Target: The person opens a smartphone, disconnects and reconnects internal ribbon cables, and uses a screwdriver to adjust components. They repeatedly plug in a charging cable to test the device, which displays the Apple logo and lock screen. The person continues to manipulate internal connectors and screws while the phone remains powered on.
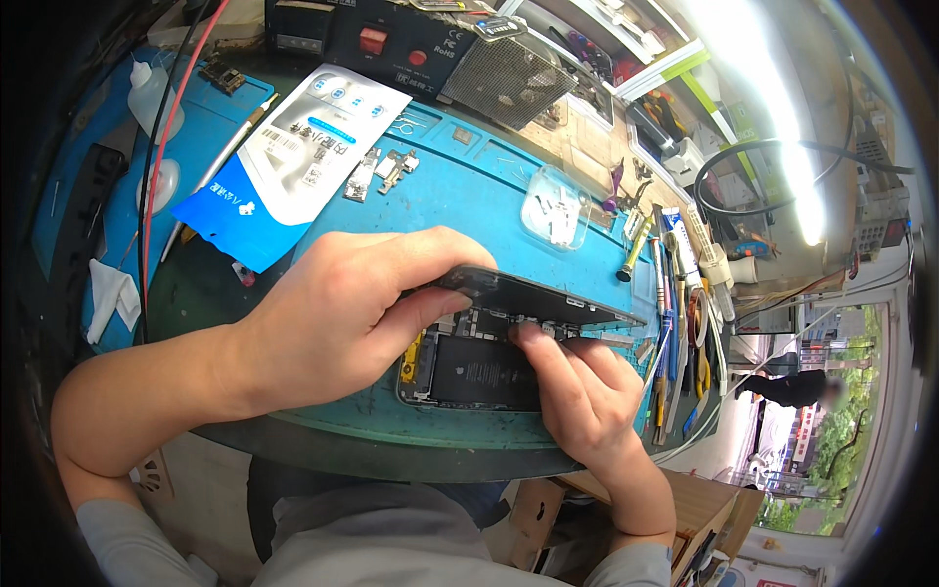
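Observation:
An opened smartphone body [479,370] lies near the front edge of the mat, with its dark battery and small circuit parts showing. My left hand [342,303] pinches the left end of the phone's black screen [548,301] between thumb and fingers, tilting it up above the far side of the body. My right hand [587,396] is closed over the body's right part. One of its fingertips presses among the inner parts beyond the battery, while the other fingers curl near the right end. What lies under those fingers is hidden.
A blue work mat [440,210] carries a silver-and-blue pouch [298,157], small boards [391,171] and a clear tray [556,207] of small parts. Tweezers and screwdrivers [670,323] line the right side. A white squeeze bottle [152,98] stands at the far left, beside hanging red and black cables.

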`<state>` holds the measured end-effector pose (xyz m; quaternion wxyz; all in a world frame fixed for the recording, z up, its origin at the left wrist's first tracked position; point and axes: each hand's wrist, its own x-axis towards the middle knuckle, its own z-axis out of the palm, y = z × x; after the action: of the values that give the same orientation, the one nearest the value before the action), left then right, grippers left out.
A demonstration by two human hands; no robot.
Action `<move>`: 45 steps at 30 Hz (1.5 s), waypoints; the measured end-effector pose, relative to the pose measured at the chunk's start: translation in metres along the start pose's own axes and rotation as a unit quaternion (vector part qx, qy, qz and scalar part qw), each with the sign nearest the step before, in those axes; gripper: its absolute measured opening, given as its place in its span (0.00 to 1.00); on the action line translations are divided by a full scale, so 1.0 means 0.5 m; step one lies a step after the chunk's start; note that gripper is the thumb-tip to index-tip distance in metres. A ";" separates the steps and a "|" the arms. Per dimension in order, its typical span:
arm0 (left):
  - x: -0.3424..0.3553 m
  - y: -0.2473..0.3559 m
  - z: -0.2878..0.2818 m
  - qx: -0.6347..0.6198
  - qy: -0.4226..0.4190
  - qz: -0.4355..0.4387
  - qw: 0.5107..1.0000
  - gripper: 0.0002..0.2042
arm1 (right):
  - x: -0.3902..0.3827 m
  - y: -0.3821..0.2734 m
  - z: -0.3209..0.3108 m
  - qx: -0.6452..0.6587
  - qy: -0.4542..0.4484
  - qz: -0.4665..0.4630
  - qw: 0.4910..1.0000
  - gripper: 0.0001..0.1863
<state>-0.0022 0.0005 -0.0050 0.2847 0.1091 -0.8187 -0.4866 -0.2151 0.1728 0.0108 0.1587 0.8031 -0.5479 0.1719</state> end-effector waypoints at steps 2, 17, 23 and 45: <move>0.000 0.002 -0.002 -0.003 0.000 -0.002 1.000 0.14 | 0.003 -0.002 -0.001 0.000 -0.006 0.007 1.000 0.31; 0.000 0.003 -0.003 -0.004 -0.012 -0.016 1.000 0.14 | -0.027 -0.004 0.014 -0.010 0.037 0.022 0.999 0.31; 0.001 0.008 -0.003 -0.003 -0.014 -0.021 1.000 0.14 | -0.027 0.007 0.035 0.000 0.101 0.003 0.995 0.28; 0.001 0.004 0.000 -0.015 -0.012 -0.023 1.000 0.16 | -0.011 -0.001 0.012 0.030 0.014 0.067 0.997 0.20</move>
<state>-0.0021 0.0012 -0.0031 0.2650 0.1175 -0.8123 -0.5062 -0.2159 0.1748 0.0031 0.1303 0.7666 -0.5926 0.2103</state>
